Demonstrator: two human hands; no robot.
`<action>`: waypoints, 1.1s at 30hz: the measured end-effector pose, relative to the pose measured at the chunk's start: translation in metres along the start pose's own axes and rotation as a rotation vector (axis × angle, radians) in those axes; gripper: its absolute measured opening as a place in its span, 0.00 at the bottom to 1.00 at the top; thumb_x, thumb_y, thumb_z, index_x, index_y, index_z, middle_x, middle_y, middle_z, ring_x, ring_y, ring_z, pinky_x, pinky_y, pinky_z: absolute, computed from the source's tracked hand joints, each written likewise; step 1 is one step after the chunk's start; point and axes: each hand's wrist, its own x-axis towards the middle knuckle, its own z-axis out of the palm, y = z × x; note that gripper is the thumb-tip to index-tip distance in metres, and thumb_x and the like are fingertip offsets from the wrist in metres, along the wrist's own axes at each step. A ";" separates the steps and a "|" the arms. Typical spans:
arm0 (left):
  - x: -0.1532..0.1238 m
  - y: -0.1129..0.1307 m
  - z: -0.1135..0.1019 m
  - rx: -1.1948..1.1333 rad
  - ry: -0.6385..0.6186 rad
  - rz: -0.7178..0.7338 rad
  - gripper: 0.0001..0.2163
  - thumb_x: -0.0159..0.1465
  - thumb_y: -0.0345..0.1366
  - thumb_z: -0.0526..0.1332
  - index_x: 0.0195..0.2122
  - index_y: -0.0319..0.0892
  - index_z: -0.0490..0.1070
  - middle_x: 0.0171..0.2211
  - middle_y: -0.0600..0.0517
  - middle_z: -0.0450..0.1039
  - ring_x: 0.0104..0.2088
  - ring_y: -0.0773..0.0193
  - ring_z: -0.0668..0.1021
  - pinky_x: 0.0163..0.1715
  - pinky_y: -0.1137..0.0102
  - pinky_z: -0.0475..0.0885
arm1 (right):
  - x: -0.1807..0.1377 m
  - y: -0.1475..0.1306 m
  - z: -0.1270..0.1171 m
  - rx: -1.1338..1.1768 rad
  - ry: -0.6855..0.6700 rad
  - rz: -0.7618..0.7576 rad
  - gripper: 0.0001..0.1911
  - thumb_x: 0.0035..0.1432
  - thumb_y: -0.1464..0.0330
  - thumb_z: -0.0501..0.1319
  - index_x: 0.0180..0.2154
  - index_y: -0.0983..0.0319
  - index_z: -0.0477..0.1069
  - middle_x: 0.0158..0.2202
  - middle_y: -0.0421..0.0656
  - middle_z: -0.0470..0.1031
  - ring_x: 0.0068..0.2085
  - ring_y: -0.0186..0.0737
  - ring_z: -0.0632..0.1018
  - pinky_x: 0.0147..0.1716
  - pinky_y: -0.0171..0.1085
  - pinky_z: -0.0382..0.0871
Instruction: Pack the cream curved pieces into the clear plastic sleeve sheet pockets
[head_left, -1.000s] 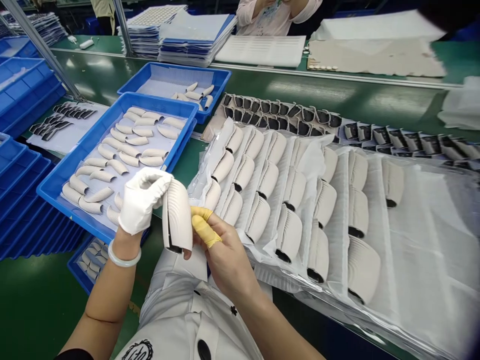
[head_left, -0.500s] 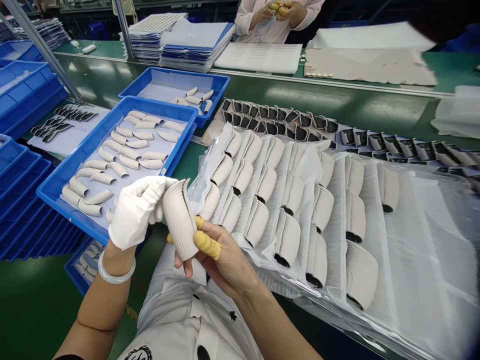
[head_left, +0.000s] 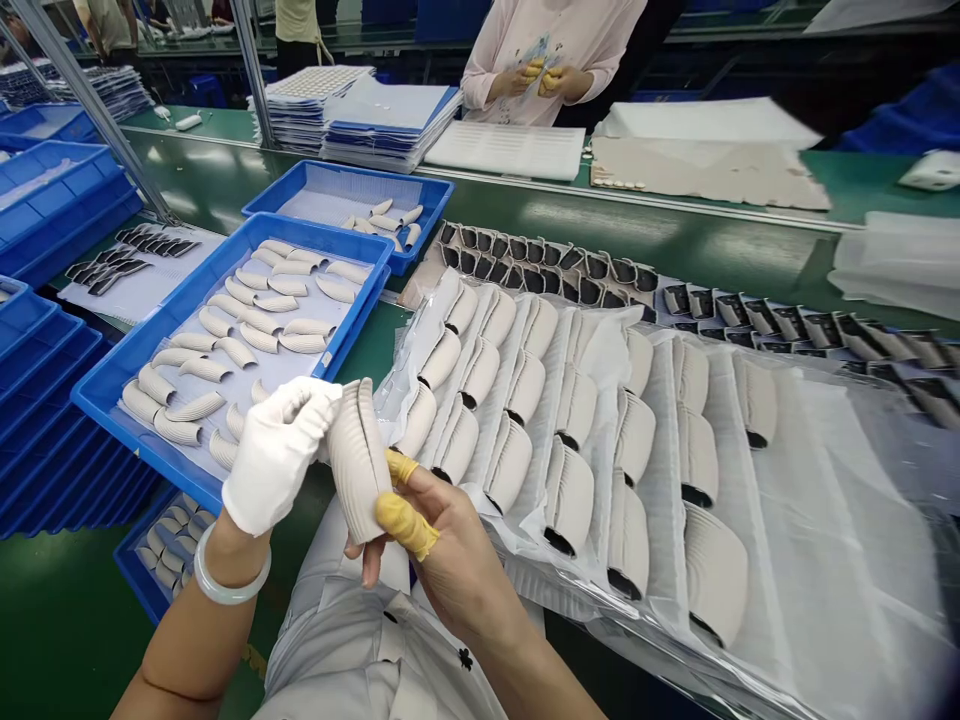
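Observation:
A beige, ribbed, curved cover point(head_left: 358, 465) is held upright between my hands, with a lengthwise seam running down from its top. My left hand point(head_left: 281, 450), in a white glove, pinches the cover's upper left edge. Yellow finger cots cover the thumb and a finger of my right hand point(head_left: 442, 530), which grips the cover's lower right side. To the right, similar beige covers point(head_left: 570, 495) with dark linings sit in rows in a clear tray lined with white sheets point(head_left: 832, 520). On the left, a blue tray point(head_left: 97, 400) holds several slim, ribbed beige pieces point(head_left: 232, 350).
Behind stands another blue tray point(head_left: 289, 180) with a few beige pieces. Dark-lined parts point(head_left: 540, 260) lie in rows beyond the clear tray. Stacked blue trays point(head_left: 45, 420) are at far left. Across the bench, a person in pink point(head_left: 555, 50) handles something small.
The cover's seam edges look closer together, and the cover has turned slightly. Both hands keep their hold. The view has tilted up a little.

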 end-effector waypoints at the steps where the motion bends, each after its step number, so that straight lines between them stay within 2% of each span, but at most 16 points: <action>1: 0.001 -0.001 -0.002 -0.050 -0.027 -0.035 0.14 0.59 0.46 0.63 0.25 0.41 0.70 0.15 0.58 0.62 0.16 0.73 0.63 0.15 0.77 0.60 | 0.000 0.000 0.000 0.032 -0.031 0.001 0.27 0.49 0.54 0.69 0.44 0.66 0.73 0.27 0.42 0.75 0.21 0.33 0.76 0.18 0.29 0.69; 5: -0.001 -0.005 -0.006 -0.184 -0.110 -0.122 0.16 0.57 0.51 0.64 0.27 0.41 0.73 0.12 0.57 0.63 0.13 0.73 0.62 0.13 0.77 0.57 | 0.002 0.003 -0.002 0.177 -0.167 0.027 0.22 0.56 0.53 0.63 0.36 0.67 0.75 0.31 0.47 0.76 0.20 0.32 0.76 0.14 0.27 0.65; 11: -0.004 -0.006 -0.005 -0.177 -0.125 -0.108 0.16 0.59 0.52 0.62 0.29 0.42 0.75 0.13 0.57 0.63 0.13 0.73 0.62 0.13 0.77 0.57 | 0.003 0.007 -0.006 0.272 -0.214 0.032 0.20 0.59 0.54 0.61 0.36 0.68 0.74 0.32 0.48 0.76 0.20 0.31 0.75 0.15 0.27 0.64; 18: -0.007 -0.005 -0.002 -0.073 -0.003 -0.116 0.15 0.60 0.48 0.63 0.33 0.40 0.76 0.15 0.57 0.63 0.15 0.75 0.63 0.15 0.79 0.60 | 0.005 0.010 -0.004 0.395 -0.215 0.069 0.21 0.58 0.53 0.61 0.36 0.67 0.72 0.33 0.48 0.76 0.21 0.29 0.73 0.17 0.27 0.61; 20: -0.008 -0.004 -0.003 -0.067 -0.023 -0.083 0.14 0.59 0.47 0.64 0.36 0.40 0.76 0.21 0.55 0.70 0.20 0.72 0.70 0.20 0.78 0.66 | 0.006 0.010 -0.003 0.401 -0.206 0.070 0.22 0.58 0.52 0.62 0.36 0.66 0.72 0.33 0.47 0.76 0.20 0.28 0.72 0.18 0.27 0.60; 22: -0.010 -0.004 -0.005 -0.057 -0.122 -0.026 0.19 0.53 0.45 0.70 0.43 0.42 0.74 0.35 0.50 0.76 0.34 0.64 0.77 0.33 0.73 0.74 | 0.007 0.010 -0.001 0.395 -0.188 0.049 0.22 0.56 0.51 0.62 0.36 0.66 0.71 0.30 0.45 0.75 0.20 0.28 0.71 0.18 0.28 0.59; 24: -0.013 -0.005 -0.006 0.023 -0.226 0.031 0.35 0.41 0.40 0.76 0.51 0.44 0.69 0.51 0.47 0.72 0.50 0.52 0.74 0.47 0.65 0.74 | 0.007 0.009 0.000 0.376 -0.136 0.026 0.21 0.55 0.52 0.64 0.37 0.64 0.71 0.27 0.42 0.73 0.20 0.29 0.70 0.19 0.29 0.60; 25: -0.015 -0.005 -0.006 0.088 -0.262 0.048 0.43 0.36 0.37 0.78 0.56 0.46 0.66 0.56 0.46 0.68 0.55 0.49 0.71 0.51 0.63 0.72 | 0.007 0.008 0.001 0.361 -0.094 0.019 0.20 0.55 0.53 0.65 0.38 0.63 0.71 0.26 0.41 0.73 0.21 0.30 0.69 0.20 0.30 0.61; 26: -0.017 -0.006 -0.005 0.155 -0.278 0.057 0.48 0.34 0.35 0.78 0.59 0.48 0.62 0.59 0.46 0.64 0.57 0.47 0.69 0.53 0.61 0.70 | 0.006 0.007 0.002 0.345 -0.046 0.014 0.20 0.54 0.54 0.66 0.40 0.63 0.71 0.26 0.40 0.72 0.22 0.30 0.69 0.21 0.30 0.62; 28: -0.020 -0.006 -0.004 0.249 -0.284 0.051 0.51 0.36 0.33 0.77 0.62 0.50 0.57 0.61 0.45 0.60 0.60 0.46 0.66 0.55 0.59 0.68 | 0.005 0.004 0.004 0.303 0.044 0.004 0.20 0.53 0.55 0.67 0.42 0.61 0.70 0.28 0.40 0.72 0.24 0.31 0.69 0.23 0.31 0.62; 30: -0.019 -0.007 -0.002 0.256 -0.264 0.026 0.45 0.42 0.34 0.75 0.62 0.50 0.58 0.60 0.45 0.63 0.59 0.47 0.67 0.55 0.59 0.69 | 0.004 0.001 0.007 0.254 0.098 -0.017 0.22 0.52 0.56 0.68 0.44 0.61 0.70 0.27 0.38 0.71 0.25 0.31 0.68 0.24 0.31 0.63; 33: -0.014 -0.007 -0.001 0.143 -0.167 -0.001 0.26 0.51 0.38 0.71 0.52 0.45 0.68 0.50 0.47 0.72 0.51 0.55 0.74 0.49 0.63 0.71 | 0.003 0.000 0.008 0.199 0.087 -0.029 0.22 0.53 0.56 0.67 0.45 0.62 0.69 0.28 0.38 0.70 0.24 0.30 0.69 0.27 0.32 0.63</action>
